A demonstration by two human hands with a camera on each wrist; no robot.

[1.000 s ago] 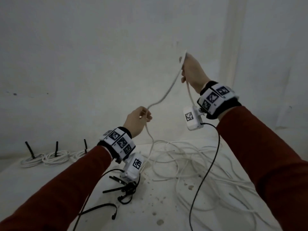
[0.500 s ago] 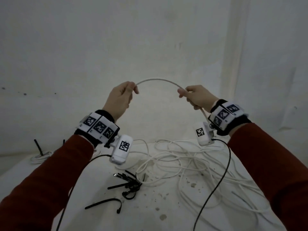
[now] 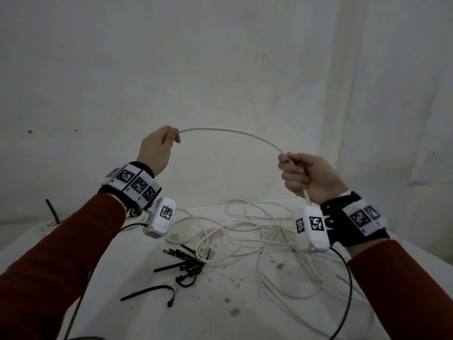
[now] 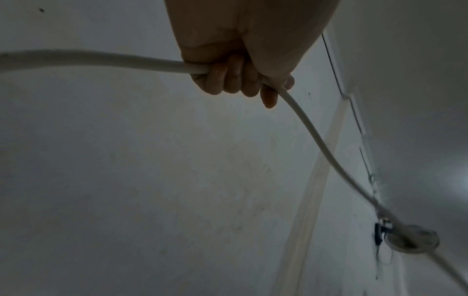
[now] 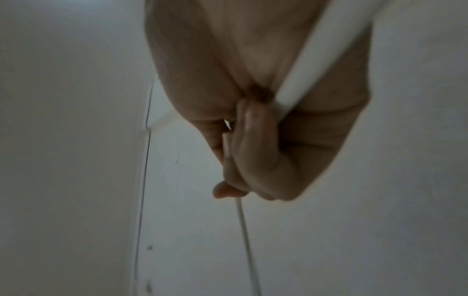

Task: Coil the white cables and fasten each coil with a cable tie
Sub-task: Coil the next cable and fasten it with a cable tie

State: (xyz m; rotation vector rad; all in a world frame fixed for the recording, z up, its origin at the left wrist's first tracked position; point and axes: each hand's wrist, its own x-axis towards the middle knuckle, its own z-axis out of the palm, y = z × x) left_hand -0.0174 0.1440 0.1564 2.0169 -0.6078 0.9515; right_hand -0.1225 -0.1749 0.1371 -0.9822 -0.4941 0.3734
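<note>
A white cable (image 3: 232, 132) arches in the air between my two hands. My left hand (image 3: 160, 147) grips it with curled fingers at the arch's left end; the left wrist view shows the cable (image 4: 101, 59) running through that fist (image 4: 235, 80). My right hand (image 3: 306, 175) grips the right end, lower down, and the cable (image 5: 303, 80) passes out under the fist (image 5: 255, 144). A tangle of loose white cables (image 3: 250, 231) lies on the table below. Several black cable ties (image 3: 183, 263) lie in a small heap, and one more tie (image 3: 152, 290) lies apart.
The white table (image 3: 220, 315) is spotted with stains and stands against a white wall (image 3: 196, 69). At the far left, a finished coil with an upright black tie (image 3: 52, 212) peeks out behind my left arm. Black sensor cords (image 3: 348, 290) hang from my wrists.
My right hand came down from high up and my left hand rose. The hands have since moved further apart, so the cable now spans a wide arch between them.
</note>
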